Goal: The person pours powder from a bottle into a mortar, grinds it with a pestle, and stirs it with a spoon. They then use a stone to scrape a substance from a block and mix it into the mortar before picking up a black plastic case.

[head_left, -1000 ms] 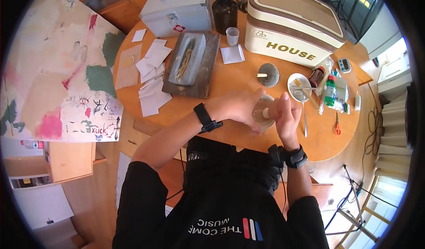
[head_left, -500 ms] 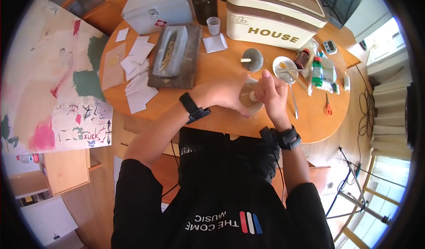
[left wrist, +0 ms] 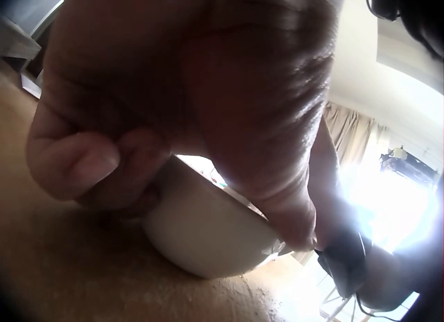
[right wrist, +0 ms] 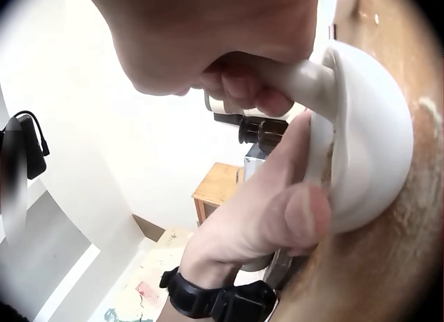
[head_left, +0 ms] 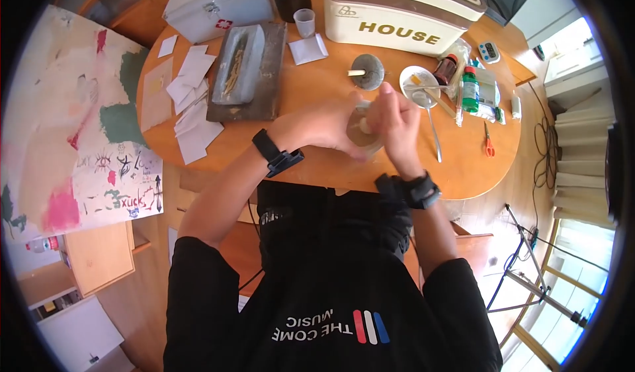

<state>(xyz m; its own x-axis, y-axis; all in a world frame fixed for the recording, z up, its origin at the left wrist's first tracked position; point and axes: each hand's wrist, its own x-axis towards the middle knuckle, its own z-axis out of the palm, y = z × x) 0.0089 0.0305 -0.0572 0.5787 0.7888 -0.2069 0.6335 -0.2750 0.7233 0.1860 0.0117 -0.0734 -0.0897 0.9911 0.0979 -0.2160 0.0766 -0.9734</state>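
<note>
A white mortar (right wrist: 378,138) stands on the wooden table in front of the person, its bowl partly covered by the hands in the head view. My left hand (head_left: 324,128) holds it at the rim, the thumb on the near side and the fingers on the far side. Curled round the handle of a white pestle (right wrist: 312,85) is my right hand (head_left: 397,126), thumb pointing up. The pestle's lower end is down inside the mortar. Some brownish material (head_left: 361,139) shows in the bowl. A grey round stone with a pale handle (head_left: 369,74) lies just beyond the hands.
Right of the hands are a white bowl (head_left: 410,97), a metal spoon (head_left: 436,140), a green bottle (head_left: 470,91) and orange scissors (head_left: 489,148). To the left lie a stone trough (head_left: 254,74) with dried sticks and several white papers (head_left: 198,130). A cream box (head_left: 397,28) stands behind.
The head view has shifted, so the table things appear farther left and higher. Both hands keep their holds on mortar and pestle, with only slight motion at the mortar.
</note>
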